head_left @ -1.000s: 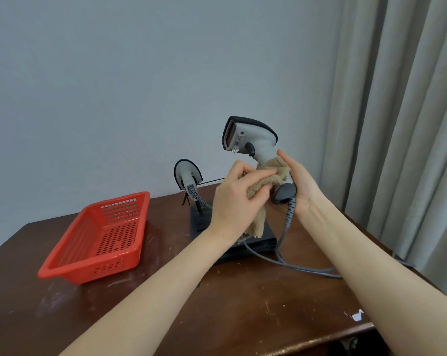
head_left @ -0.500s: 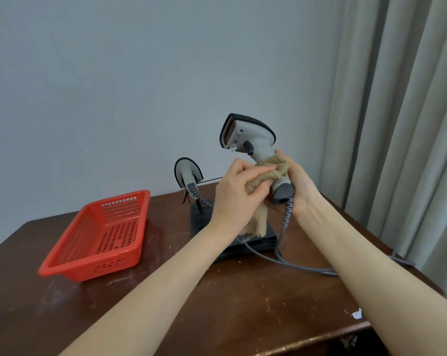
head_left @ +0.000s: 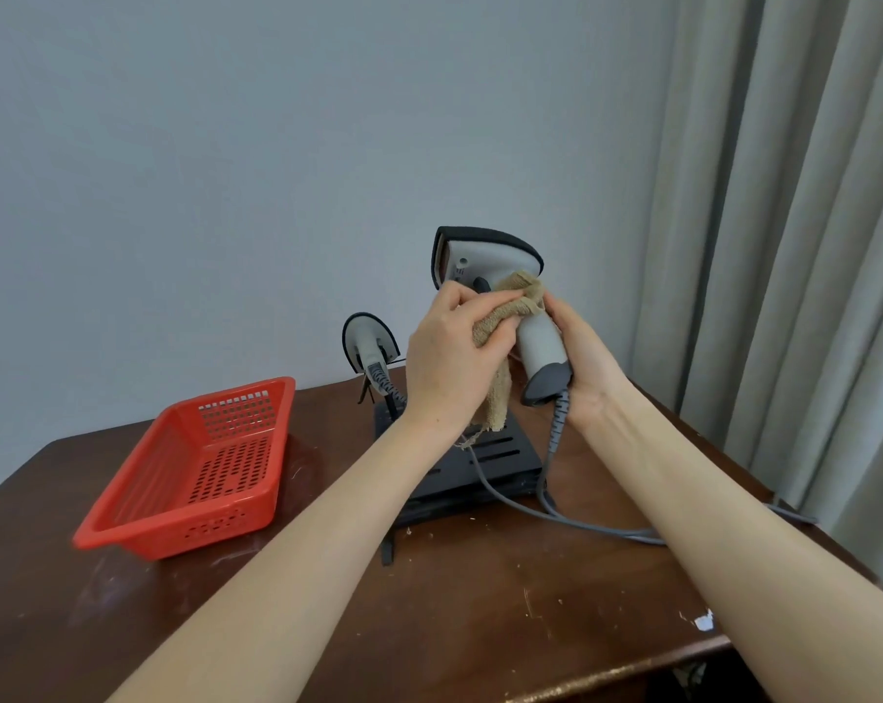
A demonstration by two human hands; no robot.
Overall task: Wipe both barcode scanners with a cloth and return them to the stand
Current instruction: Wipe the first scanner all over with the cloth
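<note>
Your right hand (head_left: 581,367) wraps its grip round the upright scanner (head_left: 485,258), just above the stand (head_left: 480,464). Your left hand (head_left: 444,362) pinches the cloth (head_left: 510,307) on its neck. The head points up, away from the stand.

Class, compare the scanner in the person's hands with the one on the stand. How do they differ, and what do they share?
The held scanner is raised above the table, gripped by the right hand; the stand scanner rests on the stand. The left hand presses a cloth against the held scanner; no cloth touches the stand scanner. Both are grey with black trim and a coiled cable.
</note>
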